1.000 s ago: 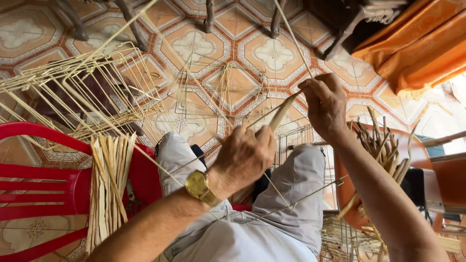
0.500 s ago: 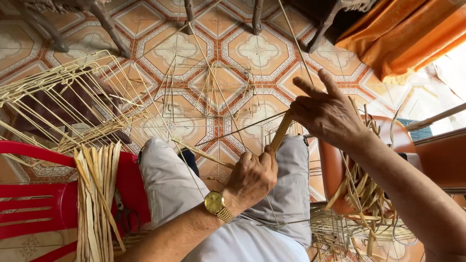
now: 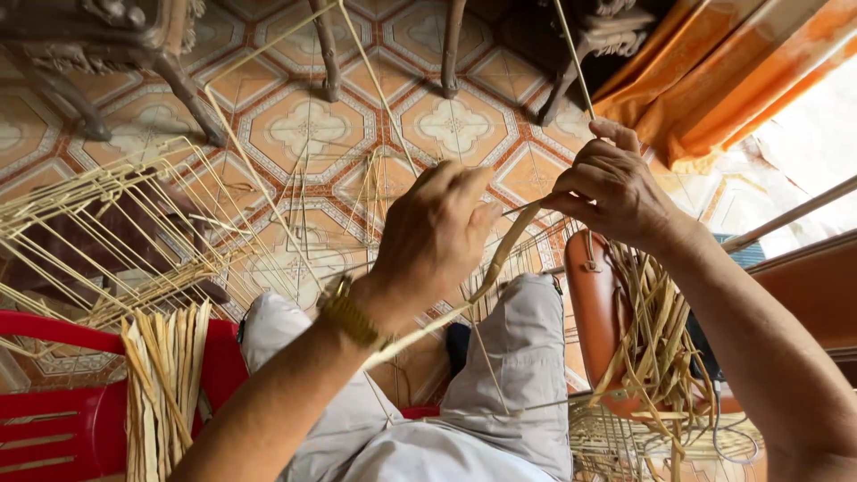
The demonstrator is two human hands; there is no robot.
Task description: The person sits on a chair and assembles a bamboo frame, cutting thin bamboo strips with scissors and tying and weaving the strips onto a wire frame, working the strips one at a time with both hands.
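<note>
My left hand (image 3: pixel 433 236), with a gold watch on its wrist, is closed around a flat curved bamboo strip (image 3: pixel 500 254) above my knees. My right hand (image 3: pixel 616 187) pinches the upper end of that strip together with a thin bamboo stick (image 3: pixel 571 54) that rises toward the top of the view. Several more thin sticks stand up between my hands from a wire-like woven frame (image 3: pixel 527 259) partly hidden behind my legs in grey trousers (image 3: pixel 527 357).
A bundle of flat bamboo strips (image 3: pixel 165 384) lies on a red plastic chair (image 3: pixel 54 428) at lower left. A loose bamboo cage frame (image 3: pixel 98 232) sits left. More strips (image 3: pixel 656 339) rest on a brown seat (image 3: pixel 594 303) at right. Wooden furniture legs (image 3: pixel 451 45) and an orange curtain (image 3: pixel 714 71) are behind.
Both hands rose and drew closer. The left hand slid up the curved strip toward the right hand. The view tipped, showing more of the furniture legs.
</note>
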